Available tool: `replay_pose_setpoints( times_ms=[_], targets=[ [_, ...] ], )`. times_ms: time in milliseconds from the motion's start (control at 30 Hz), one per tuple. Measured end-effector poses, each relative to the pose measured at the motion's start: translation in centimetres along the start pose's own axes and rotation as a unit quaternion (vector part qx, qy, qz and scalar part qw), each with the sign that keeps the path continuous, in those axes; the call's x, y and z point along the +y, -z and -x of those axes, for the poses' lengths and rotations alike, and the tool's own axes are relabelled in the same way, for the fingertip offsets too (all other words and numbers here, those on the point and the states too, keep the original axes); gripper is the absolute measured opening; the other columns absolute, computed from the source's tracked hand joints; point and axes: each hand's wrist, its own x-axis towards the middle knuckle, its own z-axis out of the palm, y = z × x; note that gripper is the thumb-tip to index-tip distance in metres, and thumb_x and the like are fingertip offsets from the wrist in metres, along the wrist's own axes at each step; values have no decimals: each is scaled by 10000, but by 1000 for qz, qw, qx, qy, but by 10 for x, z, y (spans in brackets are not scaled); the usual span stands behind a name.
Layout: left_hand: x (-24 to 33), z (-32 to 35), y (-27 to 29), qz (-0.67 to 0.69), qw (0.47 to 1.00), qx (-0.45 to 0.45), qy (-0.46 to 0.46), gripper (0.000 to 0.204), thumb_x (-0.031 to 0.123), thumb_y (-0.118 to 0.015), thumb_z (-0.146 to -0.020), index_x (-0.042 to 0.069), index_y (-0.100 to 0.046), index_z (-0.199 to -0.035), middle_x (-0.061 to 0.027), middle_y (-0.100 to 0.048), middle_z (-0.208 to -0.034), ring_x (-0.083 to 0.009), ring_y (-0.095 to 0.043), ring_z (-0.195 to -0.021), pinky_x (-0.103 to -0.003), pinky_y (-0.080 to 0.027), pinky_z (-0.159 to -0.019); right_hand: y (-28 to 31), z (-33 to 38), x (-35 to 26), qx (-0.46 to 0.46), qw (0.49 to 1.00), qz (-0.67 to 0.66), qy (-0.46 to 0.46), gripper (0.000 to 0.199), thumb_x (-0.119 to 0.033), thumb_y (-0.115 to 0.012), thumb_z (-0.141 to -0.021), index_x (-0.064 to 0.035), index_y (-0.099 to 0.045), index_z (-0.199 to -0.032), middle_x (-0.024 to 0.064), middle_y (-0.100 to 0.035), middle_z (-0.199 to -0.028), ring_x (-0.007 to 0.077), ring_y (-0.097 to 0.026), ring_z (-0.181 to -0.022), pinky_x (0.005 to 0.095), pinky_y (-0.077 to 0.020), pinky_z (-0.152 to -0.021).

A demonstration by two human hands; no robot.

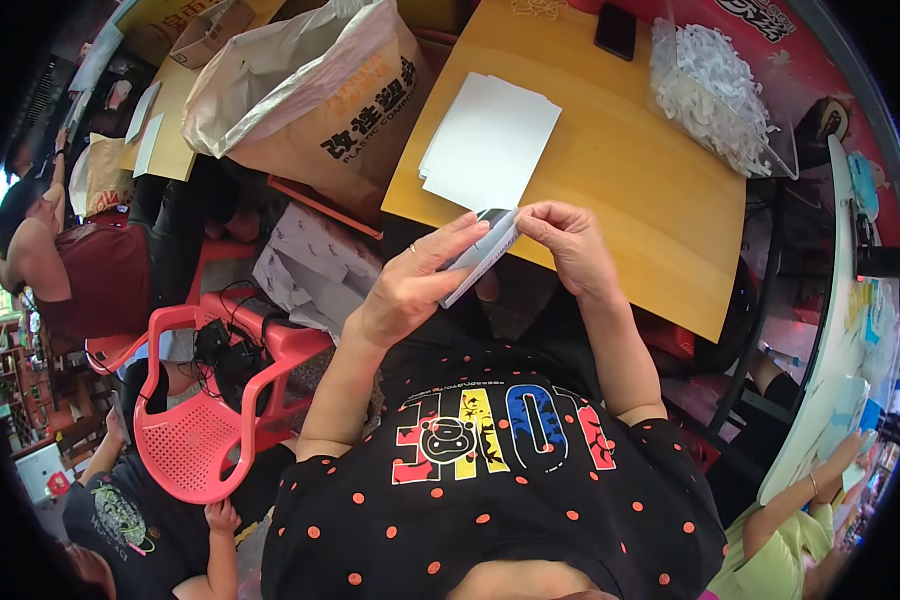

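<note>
Between my hands, in front of my body at the near edge of the wooden table, is a narrow, light blue-and-white printed paper carton (pixel 486 256), flat-looking and tilted. My left hand (pixel 410 285) grips its side, with the thumb below and the fingers over the top. At its upper right end, my right hand (pixel 572 245) pinches the edge between thumb and fingertips. Just beyond the hands, a stack of white sheets (pixel 500 140) lies slightly fanned on the yellow wooden table (pixel 620 230). Whether anything is inside the carton cannot be seen.
A clear bin of white strips (pixel 715 90) and a dark phone (pixel 616 30) lie at the table's far side. Left stand a large open paper sack (pixel 320 110) and a red plastic chair (pixel 190 460) with black cables. Co-workers (pixel 95 250) sit left and right.
</note>
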Motion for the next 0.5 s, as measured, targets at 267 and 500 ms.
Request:
replay_pose_setpoints(
  times_ms=[267,500],
  targets=[
    [8,29,-11,299,855,208,370,237,-10,-593,-927,-35,-641,-1158,-133,-640,-1172,-190,-687,-890,-223,-489,-631,-4,2,-4,111,971,117,175,85,-42,-713,-891,34,-731,-924,40,-695,-873,82,-619,-819,208,-485,-765],
    [-2,39,-27,553,664,164,475,311,74,-614,-953,-83,-586,-1220,-168,-694,-1037,-211,-735,-716,-167,-471,-388,-11,8,-4,76,982,96,144,67,-9,-719,-874,31,-737,-925,63,-715,-883,100,-647,-807,239,-530,-756]
  ],
)
